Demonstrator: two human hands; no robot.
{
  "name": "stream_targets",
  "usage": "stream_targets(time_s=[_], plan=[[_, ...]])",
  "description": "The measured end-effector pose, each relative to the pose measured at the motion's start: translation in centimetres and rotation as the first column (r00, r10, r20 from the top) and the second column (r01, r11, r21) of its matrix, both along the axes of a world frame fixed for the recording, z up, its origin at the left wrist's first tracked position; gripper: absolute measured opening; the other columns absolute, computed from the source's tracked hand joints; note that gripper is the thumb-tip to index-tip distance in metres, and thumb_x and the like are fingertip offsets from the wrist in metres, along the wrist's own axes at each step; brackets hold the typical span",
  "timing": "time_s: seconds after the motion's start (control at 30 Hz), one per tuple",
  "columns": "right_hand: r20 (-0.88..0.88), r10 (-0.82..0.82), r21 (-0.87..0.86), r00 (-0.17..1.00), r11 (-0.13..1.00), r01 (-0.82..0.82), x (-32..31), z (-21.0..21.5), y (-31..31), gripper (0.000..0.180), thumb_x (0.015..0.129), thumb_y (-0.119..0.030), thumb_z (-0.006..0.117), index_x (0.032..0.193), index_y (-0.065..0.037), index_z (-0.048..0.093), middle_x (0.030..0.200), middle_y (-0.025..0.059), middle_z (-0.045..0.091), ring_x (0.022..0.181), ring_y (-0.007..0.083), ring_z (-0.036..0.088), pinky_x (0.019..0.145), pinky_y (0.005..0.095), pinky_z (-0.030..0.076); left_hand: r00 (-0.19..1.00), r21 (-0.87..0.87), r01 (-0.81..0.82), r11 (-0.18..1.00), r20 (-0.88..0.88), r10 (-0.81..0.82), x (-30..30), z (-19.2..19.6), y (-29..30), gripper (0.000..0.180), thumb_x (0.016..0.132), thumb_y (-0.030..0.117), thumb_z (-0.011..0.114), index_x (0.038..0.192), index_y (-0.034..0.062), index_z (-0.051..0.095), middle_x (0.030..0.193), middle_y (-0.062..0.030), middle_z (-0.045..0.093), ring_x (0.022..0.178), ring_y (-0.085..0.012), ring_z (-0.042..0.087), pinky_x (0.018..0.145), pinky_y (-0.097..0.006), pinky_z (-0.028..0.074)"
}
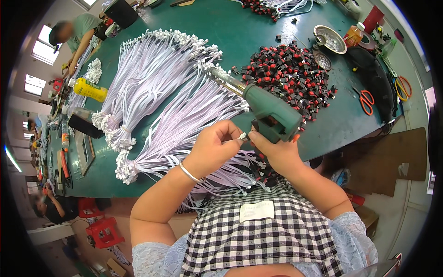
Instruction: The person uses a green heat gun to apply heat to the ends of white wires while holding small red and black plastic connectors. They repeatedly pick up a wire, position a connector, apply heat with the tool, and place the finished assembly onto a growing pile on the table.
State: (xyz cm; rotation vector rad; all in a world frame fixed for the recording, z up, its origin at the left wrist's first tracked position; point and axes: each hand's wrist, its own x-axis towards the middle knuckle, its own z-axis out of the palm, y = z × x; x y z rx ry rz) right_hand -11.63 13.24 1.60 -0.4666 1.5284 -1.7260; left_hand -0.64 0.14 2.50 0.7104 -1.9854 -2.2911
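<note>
My left hand (217, 147) is closed in a pinch on a small white connector (242, 136). Just right of it is my right hand (278, 151), closed, thumb toward the left hand; something small and dark may be at its fingertips. A green heat gun (272, 108) sits right above and against the right hand and hides most of its fingers, so I cannot tell whether that hand grips it. The gun's metal nozzle points away to the far left, over a fanned bundle of flat white cables (184, 120). Cable ends also lie below my hands.
A second cable bundle (147, 74) lies farther left. Red-and-black small parts (290, 78) are heaped beyond the gun. Orange-handled scissors (367, 102), a metal bowl (339, 46) and a yellow bottle (90, 89) lie around the green table (203, 21). A person (83, 34) works at the far left.
</note>
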Motion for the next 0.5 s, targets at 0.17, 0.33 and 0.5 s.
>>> stream_targets(time_s=[0.17,0.33,0.5], plan=[[0.056,0.027,0.024,0.998,0.999,-0.028,-0.1,0.1,0.1,0.016,0.074,-0.008,0.064,0.088,-0.004,0.057,0.076,-0.0014,0.057,0.065,0.0034,0.052,0.056,0.0202,0.042,0.997,-0.025,-0.041,0.999,-0.072,0.039,-0.2,-0.5,0.3,0.005,0.075,0.002,0.055,0.077,0.0004,0.050,0.084,-0.0039,0.053,0.069,-0.0062,0.044,0.061,-0.020,0.036],[0.032,-0.038,-0.002,0.999,0.999,0.038,-0.1,0.0,-0.1,0.019,0.075,-0.006,0.063,0.093,-0.002,0.058,0.080,-0.0011,0.060,0.068,0.0047,0.054,0.060,0.0210,0.045,0.996,0.016,-0.066,0.998,-0.052,0.067,-0.6,-0.6,0.1,0.005,0.075,0.002,0.054,0.077,0.0002,0.051,0.083,-0.0049,0.054,0.070,-0.0071,0.045,0.063,-0.020,0.037],[-0.673,0.032,0.028,0.739,0.999,-0.018,-2.3,0.3,4.3,0.028,0.073,-0.003,0.062,0.101,-0.002,0.057,0.090,0.0055,0.061,0.073,0.0093,0.058,0.066,0.0239,0.046,0.990,0.114,-0.125,0.986,-0.056,0.132,-0.8,-0.8,0.1,0.005,0.075,0.004,0.055,0.078,0.0018,0.052,0.081,-0.0049,0.056,0.069,-0.0076,0.046,0.064,-0.021,0.038]])
